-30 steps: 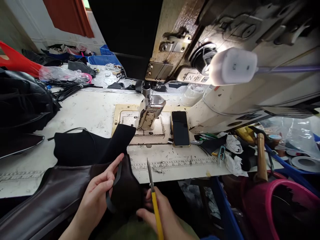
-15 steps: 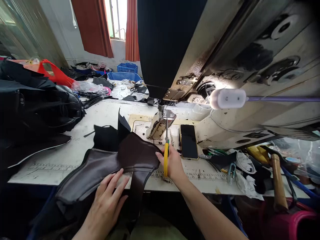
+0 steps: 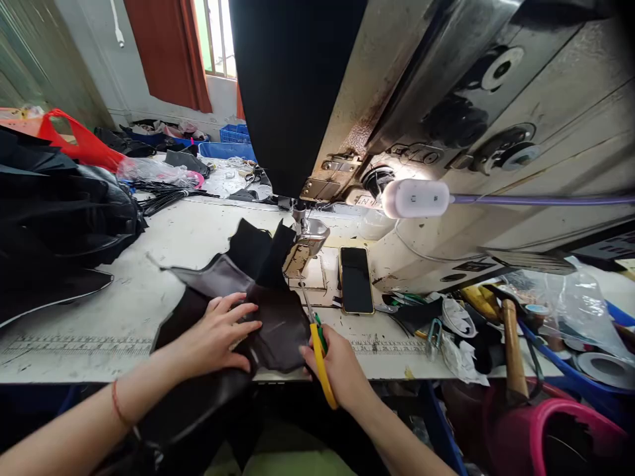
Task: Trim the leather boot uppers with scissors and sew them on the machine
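A dark brown leather piece (image 3: 280, 327) with black backing (image 3: 253, 248) lies folded and rumpled at the front of the sewing table. My left hand (image 3: 218, 334) rests on top of it, palm down with fingers spread. Held in my right hand (image 3: 340, 367) is a pair of scissors (image 3: 322, 373) with yellow and green handles, the blades pointing away from me. The right fingertips are at the leather's right edge; whether they also pinch it I cannot tell. Just beyond stands the sewing machine's narrow arm (image 3: 297, 254), under the needle area.
A phone (image 3: 356, 281) lies right of the machine arm. The machine head (image 3: 421, 99) and a lit lamp (image 3: 415, 198) overhang the right side. Black material (image 3: 64, 211) is heaped at left. Tools, including a wooden handle (image 3: 513, 344), and a pink bucket (image 3: 540, 423) are at right.
The leather has been turned and shifted, its left part now flipped up. My left hand has moved up onto it. My right hand came nearer with the scissors, now tilted. The view shifted right.
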{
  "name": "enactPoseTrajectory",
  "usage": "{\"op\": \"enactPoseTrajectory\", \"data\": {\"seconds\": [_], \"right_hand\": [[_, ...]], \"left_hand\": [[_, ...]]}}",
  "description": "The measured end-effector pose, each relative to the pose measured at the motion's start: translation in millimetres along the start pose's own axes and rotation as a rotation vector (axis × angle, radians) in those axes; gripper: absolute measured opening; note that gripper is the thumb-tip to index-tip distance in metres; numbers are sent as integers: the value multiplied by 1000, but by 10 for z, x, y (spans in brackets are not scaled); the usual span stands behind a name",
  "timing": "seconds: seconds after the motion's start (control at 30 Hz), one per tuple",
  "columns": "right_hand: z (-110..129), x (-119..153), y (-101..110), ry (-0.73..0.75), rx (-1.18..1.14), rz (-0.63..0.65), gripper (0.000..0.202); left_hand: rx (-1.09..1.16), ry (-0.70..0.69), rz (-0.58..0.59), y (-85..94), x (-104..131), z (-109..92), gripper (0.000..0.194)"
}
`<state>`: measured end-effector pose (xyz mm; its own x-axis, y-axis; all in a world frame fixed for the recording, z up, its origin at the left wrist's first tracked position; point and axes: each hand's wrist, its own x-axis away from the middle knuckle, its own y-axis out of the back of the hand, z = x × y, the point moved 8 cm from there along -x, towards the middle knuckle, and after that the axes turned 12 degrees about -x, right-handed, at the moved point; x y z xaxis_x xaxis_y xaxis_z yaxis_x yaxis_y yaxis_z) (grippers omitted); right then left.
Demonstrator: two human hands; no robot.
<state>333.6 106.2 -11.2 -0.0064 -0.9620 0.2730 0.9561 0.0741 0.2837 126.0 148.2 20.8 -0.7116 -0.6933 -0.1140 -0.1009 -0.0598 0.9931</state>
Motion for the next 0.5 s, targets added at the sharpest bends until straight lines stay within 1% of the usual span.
{"op": "enactPoseTrajectory", "data": {"seconds": [0.07, 0.1, 0.13, 0.17, 0.2, 0.27, 0.3, 0.37, 0.43, 0.47, 0.5], "right_hand": [[-78, 93, -101, -43, -77, 30, 18], [-88, 119, -142, -40, -86, 27, 18], [-77, 129, -171, -25, -68, 12, 17], [-50, 126, -193, -3, -29, -5, 17], [-20, 114, -209, 9, 6, -15, 16], [36, 76, -216, 5, 49, -11, 13], [68, 63, -196, 7, 65, -7, 12], [140, 82, -80, 49, 85, -43, 16], [208, 195, 93, 141, 80, -120, 28], [219, 284, 147, 185, 55, -120, 33], [197, 383, 154, 204, 6, -71, 38]], "left_hand": [[7, -140, 69, 67, -83, 140, 59], [1, -179, 92, 118, -122, 188, 53], [-11, -201, 106, 170, -155, 199, 44], [-28, -209, 113, 213, -178, 165, 38], [-39, -191, 107, 246, -190, 99, 36], [-41, -130, 84, 252, -160, -116, 42], [3, -43, 45, 249, -120, -194, 42], [28, 12, 25, 164, 10, -382, 30], [60, 38, 9, 86, 153, -462, 28], [84, 53, -6, 64, 217, -456, 29], [105, 70, -25, 53, 272, -429, 30]]}}
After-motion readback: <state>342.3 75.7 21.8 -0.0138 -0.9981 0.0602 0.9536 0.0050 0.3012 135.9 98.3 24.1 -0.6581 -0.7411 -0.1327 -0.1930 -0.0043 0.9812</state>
